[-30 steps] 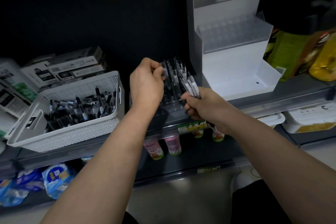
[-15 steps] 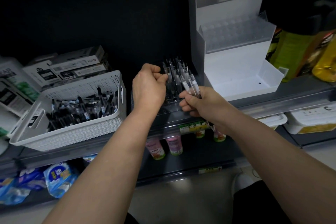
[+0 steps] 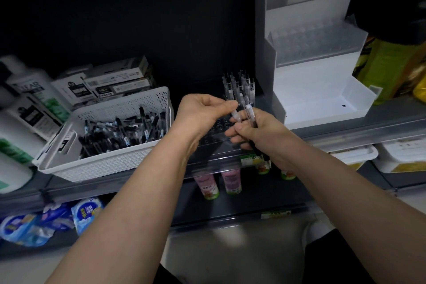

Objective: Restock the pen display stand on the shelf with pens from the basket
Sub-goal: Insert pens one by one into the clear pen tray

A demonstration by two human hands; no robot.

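The left hand (image 3: 202, 115) pinches the top of one pen (image 3: 236, 115). The right hand (image 3: 260, 136) grips a bunch of pens (image 3: 250, 112). Both hang over the clear pen stand (image 3: 217, 127), which sits half filled near the shelf's (image 3: 345, 132) front edge. The white basket (image 3: 103, 166) of pens sits left of it. A far-left bottle (image 3: 32, 90) shows the letters "EAR"; other labels are blurred.

Perforated white plastic basket (image 3: 119, 159); clear glossy plastic pens (image 3: 239, 90).
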